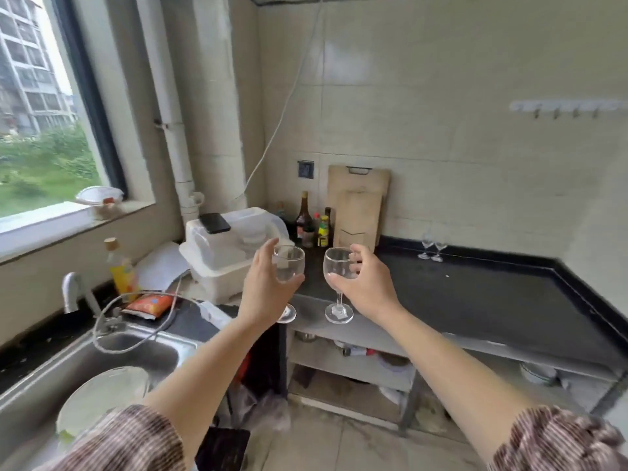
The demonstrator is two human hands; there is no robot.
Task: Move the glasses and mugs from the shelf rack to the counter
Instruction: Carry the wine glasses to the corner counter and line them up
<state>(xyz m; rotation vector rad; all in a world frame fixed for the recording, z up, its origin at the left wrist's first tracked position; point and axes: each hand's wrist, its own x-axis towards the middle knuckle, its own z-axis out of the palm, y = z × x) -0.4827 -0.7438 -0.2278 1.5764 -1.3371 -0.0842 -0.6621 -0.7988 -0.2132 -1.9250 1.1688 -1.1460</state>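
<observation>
both hands, left (265,287) and right (365,283), each clamp an upright clear stemmed wine glass, left (289,263), right (338,266); the black stone counter (475,294) lies ahead-right, nearer the right.

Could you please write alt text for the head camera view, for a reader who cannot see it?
Each hand, left hand and right hand, holds a wine glass above the dark counter; two more glasses stand near the wall.

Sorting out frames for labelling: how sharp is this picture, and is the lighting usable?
Head view: soft daylight from the window, no harsh glare; wide-angle bending at the edges; slight motion blur on the hook rail, while the two held glasses stay readable.
</observation>
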